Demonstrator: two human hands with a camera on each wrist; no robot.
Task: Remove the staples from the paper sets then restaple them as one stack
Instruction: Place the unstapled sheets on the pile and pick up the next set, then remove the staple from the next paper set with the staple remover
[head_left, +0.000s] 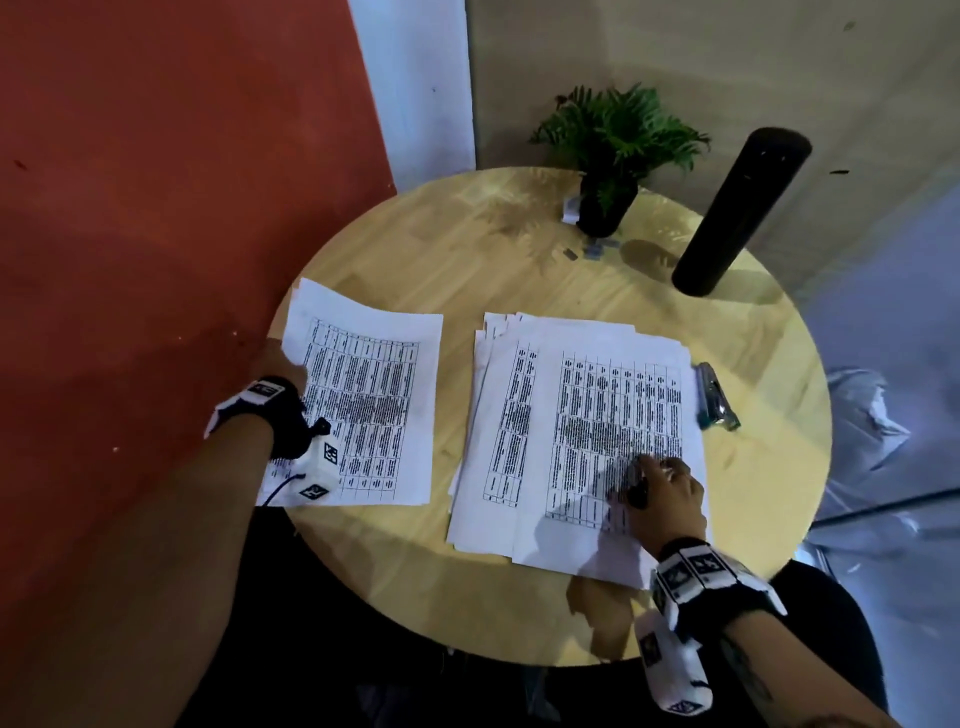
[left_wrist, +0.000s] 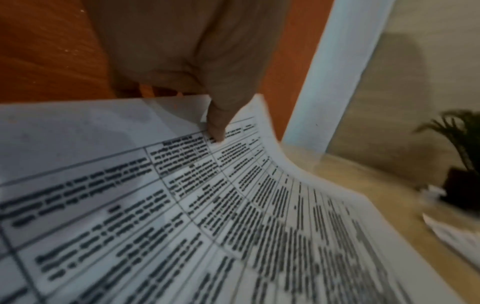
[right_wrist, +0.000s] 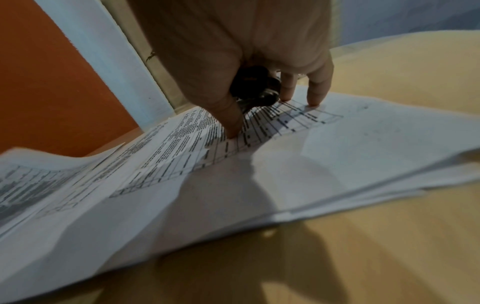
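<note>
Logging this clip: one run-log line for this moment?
left hand: pinches left paper set | right hand: holds staple remover, fingertips on loose stack | stapler: untouched

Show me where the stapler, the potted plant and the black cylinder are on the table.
stapler (head_left: 718, 397): head view, middle of its body, right of the papers.
potted plant (head_left: 607, 205): head view, on its dark pot.
black cylinder (head_left: 737, 215): head view, middle of its side.

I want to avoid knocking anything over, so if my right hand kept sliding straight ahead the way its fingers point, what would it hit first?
Probably only more of the loose paper pile under your right hand. Past its far edge the table looks bare; the plant pot and black cylinder seem off that line.
</note>
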